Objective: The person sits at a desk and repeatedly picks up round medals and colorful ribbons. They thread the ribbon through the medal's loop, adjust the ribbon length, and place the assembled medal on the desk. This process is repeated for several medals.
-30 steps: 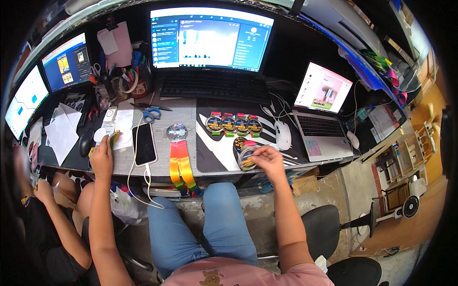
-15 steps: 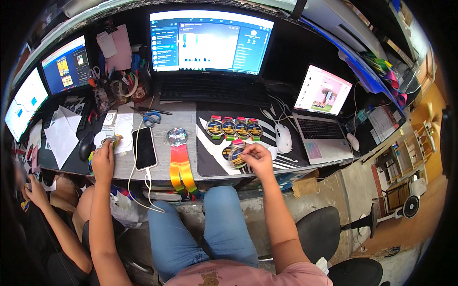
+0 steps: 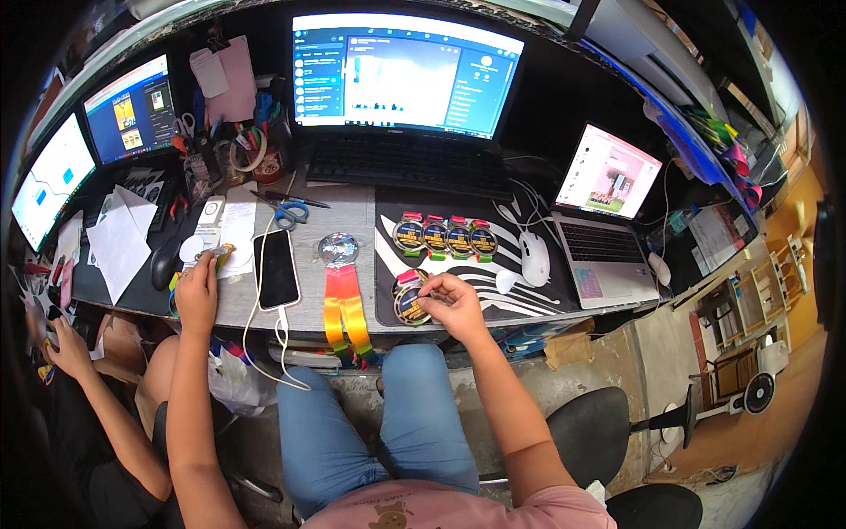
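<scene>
My right hand (image 3: pixel 451 306) pinches the edge of a round medal (image 3: pixel 408 304) with a dark face and pink ribbon loop, low over the patterned mat's front left part. Behind it stands a row of several similar medals (image 3: pixel 434 236) with pink and green ribbon ends. My left hand (image 3: pixel 196 293) is closed on a shiny gold-edged medal (image 3: pixel 224 257), seen nearly edge-on, with colourful ribbon beside the wrist. Between my hands lies a silvery medal (image 3: pixel 337 250), its pink-to-yellow ribbon (image 3: pixel 345 309) hanging over the desk's front edge.
A phone (image 3: pixel 277 269) on a white cable lies right of my left hand; scissors (image 3: pixel 286 212) lie behind it. A white mouse (image 3: pixel 533 259) and a laptop (image 3: pixel 604 256) stand to the right. At far left, another person's hand (image 3: pixel 69 351) is near the desk edge.
My right hand has moved left and slightly down with its medal, which now covers the one that showed beside it. The left hand stays closed near the same spot. The whole view has shifted slightly.
</scene>
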The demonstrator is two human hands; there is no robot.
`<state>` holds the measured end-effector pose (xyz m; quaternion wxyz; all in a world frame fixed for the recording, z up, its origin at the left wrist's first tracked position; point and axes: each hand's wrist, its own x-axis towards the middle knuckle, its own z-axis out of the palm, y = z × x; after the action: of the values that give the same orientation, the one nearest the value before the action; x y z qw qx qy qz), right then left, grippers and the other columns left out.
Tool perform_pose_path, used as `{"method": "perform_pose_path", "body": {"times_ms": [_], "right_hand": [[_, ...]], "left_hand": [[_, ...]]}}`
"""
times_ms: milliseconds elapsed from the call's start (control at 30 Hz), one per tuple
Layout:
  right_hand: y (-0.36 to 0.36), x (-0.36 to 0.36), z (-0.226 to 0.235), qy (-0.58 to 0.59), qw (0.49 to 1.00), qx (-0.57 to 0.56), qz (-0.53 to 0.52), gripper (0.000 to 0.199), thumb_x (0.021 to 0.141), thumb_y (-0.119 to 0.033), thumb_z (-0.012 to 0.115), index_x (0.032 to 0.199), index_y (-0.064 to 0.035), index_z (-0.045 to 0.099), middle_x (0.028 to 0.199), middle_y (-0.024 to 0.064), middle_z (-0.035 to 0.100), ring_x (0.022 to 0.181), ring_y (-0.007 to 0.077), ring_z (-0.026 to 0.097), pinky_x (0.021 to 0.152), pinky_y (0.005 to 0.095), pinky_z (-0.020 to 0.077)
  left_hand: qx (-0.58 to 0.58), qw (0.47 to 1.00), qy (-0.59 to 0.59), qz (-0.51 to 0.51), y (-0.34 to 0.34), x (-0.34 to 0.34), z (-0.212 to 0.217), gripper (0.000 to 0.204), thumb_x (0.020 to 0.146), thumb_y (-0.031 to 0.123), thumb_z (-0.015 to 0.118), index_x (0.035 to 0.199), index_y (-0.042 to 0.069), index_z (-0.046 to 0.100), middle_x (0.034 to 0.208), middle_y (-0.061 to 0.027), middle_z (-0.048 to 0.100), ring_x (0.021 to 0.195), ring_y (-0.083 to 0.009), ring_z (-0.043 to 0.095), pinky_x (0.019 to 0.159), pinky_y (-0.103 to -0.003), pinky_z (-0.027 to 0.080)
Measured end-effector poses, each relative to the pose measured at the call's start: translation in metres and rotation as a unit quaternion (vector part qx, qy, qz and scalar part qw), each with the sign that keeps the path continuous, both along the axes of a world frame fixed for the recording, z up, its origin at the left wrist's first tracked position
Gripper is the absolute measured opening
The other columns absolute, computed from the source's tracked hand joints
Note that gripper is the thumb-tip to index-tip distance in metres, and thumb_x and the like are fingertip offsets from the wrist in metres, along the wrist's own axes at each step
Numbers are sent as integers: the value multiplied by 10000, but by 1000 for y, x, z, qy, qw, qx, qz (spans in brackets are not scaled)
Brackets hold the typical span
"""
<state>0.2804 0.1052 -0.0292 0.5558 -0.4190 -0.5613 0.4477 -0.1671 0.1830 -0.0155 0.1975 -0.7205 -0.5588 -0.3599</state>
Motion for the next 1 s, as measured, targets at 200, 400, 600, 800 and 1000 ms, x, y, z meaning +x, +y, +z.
{"method": "perform_pose_path", "body": {"times_ms": [200,400,600,800,1000], "right_hand": [[-6,-2,1,113,988,-80,-66,195,812,74,665,973,-13,598,934,49,648,869,107,620,788,237,490],[4,-55,0,82,995,-60,-1,204,826,65,658,997,-18,584,939,24,647,883,72,610,782,213,471],[6,-38,5,126,986,-94,-53,231,813,80,665,1000,-26,580,942,52,659,836,102,624,757,225,497],[16,-5,4,228,968,-74,-74,202,830,78,625,993,-15,551,906,83,649,784,143,633,731,264,516],[24,-60,4,263,959,-80,-63,182,842,80,610,976,-28,552,891,66,637,764,116,616,693,232,481]], "left_hand": [[-8,1000,-8,6,-2,-1,3,177,917,146,618,1056,49,669,756,-173,651,668,-343,617,624,-444,463],[-4,1000,-12,0,-1,1,2,170,915,143,621,1047,48,674,753,-174,651,669,-344,619,627,-439,464],[-16,1000,-18,-6,0,-2,0,175,914,138,619,1054,43,666,769,-183,656,675,-354,621,631,-438,465],[11,1000,-20,-20,1,-1,-1,162,913,135,619,1040,43,661,779,-180,662,687,-353,623,646,-439,465],[-8,1000,-27,-11,1,-1,-2,158,916,139,614,1032,43,661,815,-179,677,730,-340,642,666,-430,477]]}}
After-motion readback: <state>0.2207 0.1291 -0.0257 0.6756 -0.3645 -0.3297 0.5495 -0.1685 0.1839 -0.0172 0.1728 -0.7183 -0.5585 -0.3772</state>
